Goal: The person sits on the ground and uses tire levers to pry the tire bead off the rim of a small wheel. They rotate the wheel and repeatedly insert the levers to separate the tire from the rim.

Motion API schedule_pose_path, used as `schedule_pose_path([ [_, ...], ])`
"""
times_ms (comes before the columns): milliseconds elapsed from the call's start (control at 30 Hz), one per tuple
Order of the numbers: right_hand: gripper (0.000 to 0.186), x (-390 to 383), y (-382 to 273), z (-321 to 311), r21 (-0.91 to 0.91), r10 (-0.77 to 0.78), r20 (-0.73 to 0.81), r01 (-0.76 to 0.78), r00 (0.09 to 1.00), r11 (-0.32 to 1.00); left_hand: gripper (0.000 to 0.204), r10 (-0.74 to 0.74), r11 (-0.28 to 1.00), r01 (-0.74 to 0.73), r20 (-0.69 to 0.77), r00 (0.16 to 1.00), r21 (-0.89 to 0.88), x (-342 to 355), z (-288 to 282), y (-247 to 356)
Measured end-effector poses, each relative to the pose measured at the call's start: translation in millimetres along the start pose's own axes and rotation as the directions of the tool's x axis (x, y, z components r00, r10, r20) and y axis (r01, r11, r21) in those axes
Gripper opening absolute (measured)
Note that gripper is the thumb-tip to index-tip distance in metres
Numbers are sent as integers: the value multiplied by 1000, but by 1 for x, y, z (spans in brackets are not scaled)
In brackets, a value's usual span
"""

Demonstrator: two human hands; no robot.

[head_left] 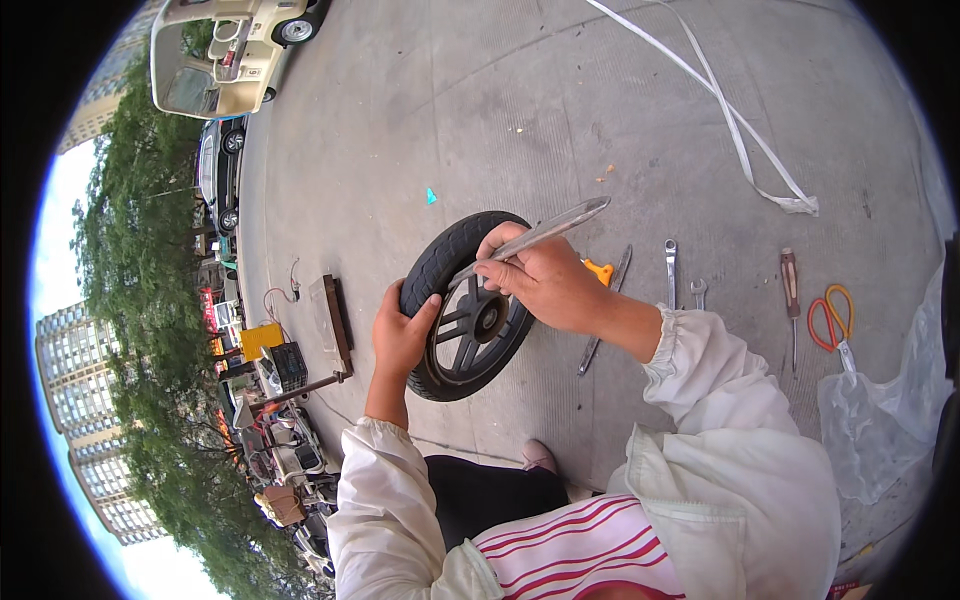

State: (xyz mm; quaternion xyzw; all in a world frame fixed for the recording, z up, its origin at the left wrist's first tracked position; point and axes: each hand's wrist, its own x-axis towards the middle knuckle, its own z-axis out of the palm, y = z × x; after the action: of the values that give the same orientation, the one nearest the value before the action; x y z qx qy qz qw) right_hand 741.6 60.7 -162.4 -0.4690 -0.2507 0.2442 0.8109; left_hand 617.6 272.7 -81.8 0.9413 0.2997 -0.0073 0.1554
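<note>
A small black wheel with its tyre [436, 262] on a spoked dark rim is held tilted in front of me. My left hand [402, 335] grips the tyre at its left side, with the thumb over the sidewall near the rim. In my right hand [540, 278] is a flat metal tyre lever [565, 220], its lower end at the edge between tyre and rim. The lever's free end points up and to the right. Where exactly the lever's tip sits against the tyre bead is hard to make out. My right fingers hide part of the rim.
Right of the wheel lie a yellow-handled tool [599, 271], another metal bar [606, 315], a combination wrench [671, 270], a smaller wrench [699, 291], a screwdriver [790, 275], scissors [841, 318] and a clear plastic bag [870, 430]. A white strap [735, 110] lies farther off. Parked vehicles [225, 160] stand left.
</note>
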Motion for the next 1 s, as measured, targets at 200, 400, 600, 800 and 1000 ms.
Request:
schedule_pose_path([
  [200,17,-1,9,10,-87,-3,29,6,1000,996,57,5,1000,-5,6,1000,4,4,-2,-4],
  [400,18,-21,32,40,-45,-164,-37,162,986,986,56,29,991,-28,4,1000,-129,2,-13,-35],
  [600,19,-25,13,80,-284,-148,72,162,986,945,52,71,944,-64,8,997,-322,10,-20,-80],
  [800,25,40,-17,132,-547,-27,149,105,988,831,55,85,926,-75,10,996,-371,14,-29,-117],
  [1000,31,85,-25,179,-679,188,134,-48,973,733,57,76,922,-71,-3,997,-380,18,-33,-141],
])
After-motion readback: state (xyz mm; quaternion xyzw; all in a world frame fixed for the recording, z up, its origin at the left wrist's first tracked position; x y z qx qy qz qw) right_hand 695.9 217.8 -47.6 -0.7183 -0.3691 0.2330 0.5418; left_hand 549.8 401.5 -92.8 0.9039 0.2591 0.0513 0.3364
